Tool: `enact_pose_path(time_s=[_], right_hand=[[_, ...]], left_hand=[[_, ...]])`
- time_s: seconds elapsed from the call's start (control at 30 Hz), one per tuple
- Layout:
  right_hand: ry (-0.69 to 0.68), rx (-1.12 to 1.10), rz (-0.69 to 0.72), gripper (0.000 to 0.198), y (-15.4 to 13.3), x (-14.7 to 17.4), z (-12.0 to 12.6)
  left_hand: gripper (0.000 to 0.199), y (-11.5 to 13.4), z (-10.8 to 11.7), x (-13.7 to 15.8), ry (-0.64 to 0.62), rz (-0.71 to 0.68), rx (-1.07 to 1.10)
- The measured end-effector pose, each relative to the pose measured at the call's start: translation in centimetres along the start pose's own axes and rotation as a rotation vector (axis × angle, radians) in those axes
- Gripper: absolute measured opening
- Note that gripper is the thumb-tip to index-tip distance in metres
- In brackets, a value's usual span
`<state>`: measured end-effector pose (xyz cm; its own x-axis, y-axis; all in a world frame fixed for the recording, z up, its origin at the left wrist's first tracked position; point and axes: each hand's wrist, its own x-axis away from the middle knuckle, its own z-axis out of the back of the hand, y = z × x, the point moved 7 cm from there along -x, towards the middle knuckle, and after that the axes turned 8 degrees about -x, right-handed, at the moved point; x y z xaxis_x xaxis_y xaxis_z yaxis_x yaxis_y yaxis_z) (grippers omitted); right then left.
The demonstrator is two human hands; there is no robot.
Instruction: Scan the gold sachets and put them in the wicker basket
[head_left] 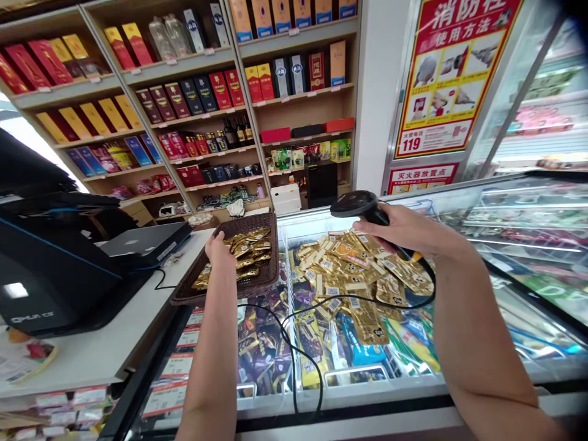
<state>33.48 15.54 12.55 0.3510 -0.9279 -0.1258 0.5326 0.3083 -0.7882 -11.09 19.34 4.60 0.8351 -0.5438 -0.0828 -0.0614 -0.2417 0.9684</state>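
A black handheld barcode scanner (356,205) is gripped in my right hand (404,226), its head pointing left above a heap of gold foil packets (342,269). Its black cable loops down across the freezer. My left hand (219,248) reaches into a dark brown woven basket (269,280), beside the gold packets (250,250) lying in it. The fingers there look curled, and whatever they may hold is hidden. The heap under the scanner rests on other colourful packages inside the glass-topped chest freezer (337,376).
To the left, a white counter (151,331) carries a black checkout machine (46,263) and a flat grey device (147,239). Shelves (193,116) of boxed goods line the back wall. A glass lid (519,245) covers the freezer's right side.
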Motion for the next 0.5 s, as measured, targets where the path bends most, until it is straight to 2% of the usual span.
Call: enact_pose_path(time_s=[0.07,0.1,0.17,0.23,0.37,0.43,0.5], right_hand=[[0.044,0.081,-0.025,0.039,0.4,-0.2,0.7],[0.065,0.117,-0.034,0.039,0.5,-0.3,1.0],[0.098,0.176,-0.047,0.038,0.9,-0.5,1.5],[0.115,0.215,-0.052,0.037,1.2,-0.7,2.0],[0.133,0.195,-0.026,0.037,1.4,-0.6,2.7],[0.129,0.171,-0.026,0.037,1.4,-0.3,3.1],[0.120,0.146,-0.043,0.037,1.4,0.0,3.4]], left_hand=[[0.025,-0.2,-2.2,2.5,-0.057,-0.018,-0.017],[0.027,-0.4,-3.8,4.2,-0.150,-0.055,-0.033],[0.030,-1.1,-7.8,8.3,-0.426,-0.170,-0.128],[0.032,-2.9,-11.6,12.7,-0.693,-0.249,-0.342],[0.035,-6.5,-18.4,20.3,-1.174,-0.629,-0.815],[0.047,-7.9,-20.8,22.8,-1.367,-0.841,-0.937],[0.063,-9.1,-22.3,24.3,-1.516,-0.984,-1.007]])
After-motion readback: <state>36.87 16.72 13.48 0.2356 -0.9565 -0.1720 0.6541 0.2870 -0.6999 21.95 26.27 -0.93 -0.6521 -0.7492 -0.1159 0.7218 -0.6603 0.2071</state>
